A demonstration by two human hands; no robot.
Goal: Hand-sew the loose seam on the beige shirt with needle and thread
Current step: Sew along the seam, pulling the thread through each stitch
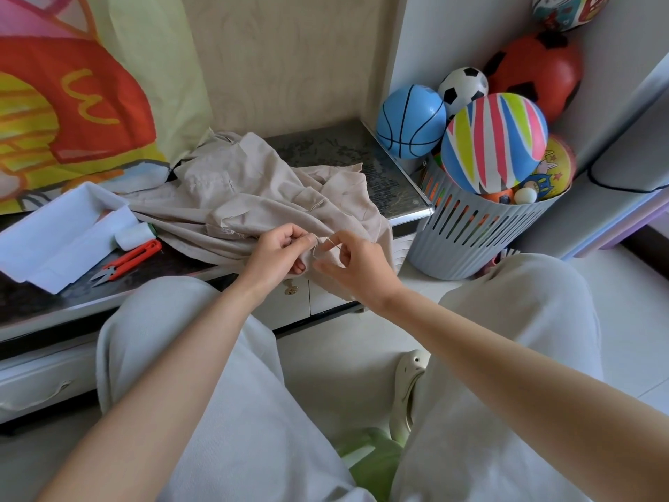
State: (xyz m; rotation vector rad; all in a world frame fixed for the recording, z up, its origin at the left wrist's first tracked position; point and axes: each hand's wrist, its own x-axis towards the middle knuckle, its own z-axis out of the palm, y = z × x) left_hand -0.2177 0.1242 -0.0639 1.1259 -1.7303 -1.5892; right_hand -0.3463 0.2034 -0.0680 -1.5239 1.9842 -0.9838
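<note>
Mid-stitch: beige shirt (253,197) seam is being clamped in left hand (278,253) fingers, thread (323,247) is being pinched by right hand (356,266), probably needing pulling taut next.

One head-worn camera looks forward and down, close over left hand (278,255), right hand (356,264) and table (325,146).

One shirt (253,190), one snips (126,260), one tray (54,233), one thread spool (133,236), one basket (470,233), six large balls (494,143).

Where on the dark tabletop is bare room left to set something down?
Bare tabletop: the back strip between shirt, wall and right edge; a front strip below the snips. Crowded: tray, spool and snips left, shirt centre.
</note>
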